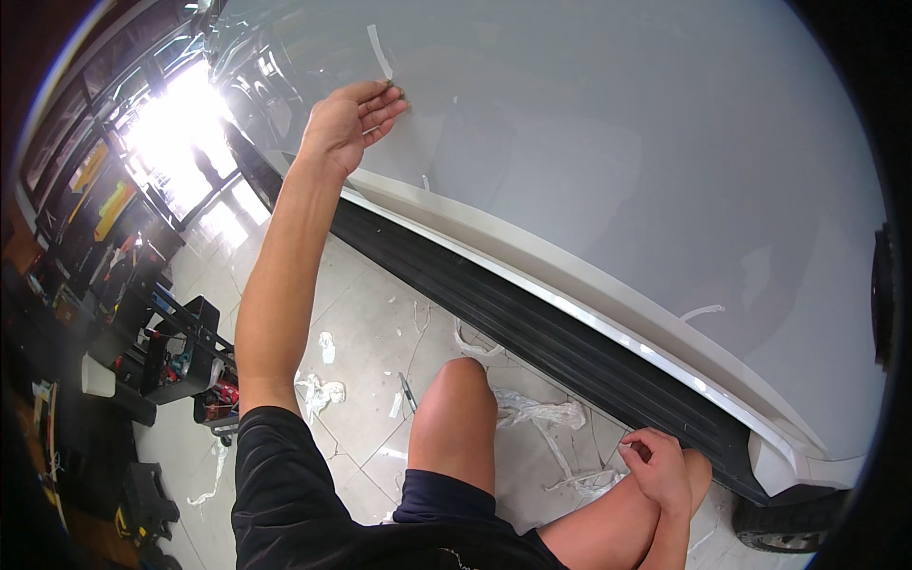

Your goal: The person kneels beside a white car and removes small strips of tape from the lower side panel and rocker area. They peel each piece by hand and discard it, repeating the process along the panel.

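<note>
My left hand (350, 122) is raised against the glossy light grey car side panel (608, 123). Its thumb and fingertips are pinched at the lower end of a narrow whitish strip (378, 49) that lies on the panel. Whether the strip is tape or film I cannot tell. Low on the right, my right hand (659, 470) rests by my right knee, its fingers loosely curled with a gap to the thumb and nothing visible in them. Another thin white strip (701, 312) sticks out from the panel's lower edge, and a small one (426, 183) shows nearer my left hand.
A black ribbed side step (494, 294) runs under the white sill trim (570, 304). Crumpled clear film (537, 410) and a slim cutter-like tool (408, 391) lie on the tiled floor (356, 285). A black tool cart (185, 356) stands at left. A tyre (781, 537) shows at lower right.
</note>
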Action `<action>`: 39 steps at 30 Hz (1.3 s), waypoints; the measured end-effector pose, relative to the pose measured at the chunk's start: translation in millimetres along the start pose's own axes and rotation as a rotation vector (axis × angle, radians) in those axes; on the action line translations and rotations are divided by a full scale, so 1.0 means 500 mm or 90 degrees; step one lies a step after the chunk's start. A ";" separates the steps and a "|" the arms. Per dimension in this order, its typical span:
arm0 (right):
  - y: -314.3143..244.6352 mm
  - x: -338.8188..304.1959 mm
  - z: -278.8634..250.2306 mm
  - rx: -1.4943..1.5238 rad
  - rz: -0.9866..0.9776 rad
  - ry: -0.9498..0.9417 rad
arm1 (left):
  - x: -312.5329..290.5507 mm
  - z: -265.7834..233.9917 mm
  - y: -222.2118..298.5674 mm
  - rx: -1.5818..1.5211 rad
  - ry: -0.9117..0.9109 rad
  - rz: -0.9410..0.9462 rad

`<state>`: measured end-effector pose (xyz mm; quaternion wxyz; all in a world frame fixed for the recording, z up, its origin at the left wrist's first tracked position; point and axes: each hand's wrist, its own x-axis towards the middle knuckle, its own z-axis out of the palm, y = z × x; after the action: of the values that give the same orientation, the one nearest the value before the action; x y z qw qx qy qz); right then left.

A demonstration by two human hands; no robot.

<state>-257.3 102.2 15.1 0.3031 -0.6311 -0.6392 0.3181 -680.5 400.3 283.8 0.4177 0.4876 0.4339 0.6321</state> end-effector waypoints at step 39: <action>0.011 0.002 -0.003 0.019 -0.028 0.020 | 0.010 0.003 -0.022 -0.057 -0.002 0.044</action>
<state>-252.8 103.1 11.3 0.3292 -0.6171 -0.6436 0.3108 -679.0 408.2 274.9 0.4179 0.4840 0.3874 0.6641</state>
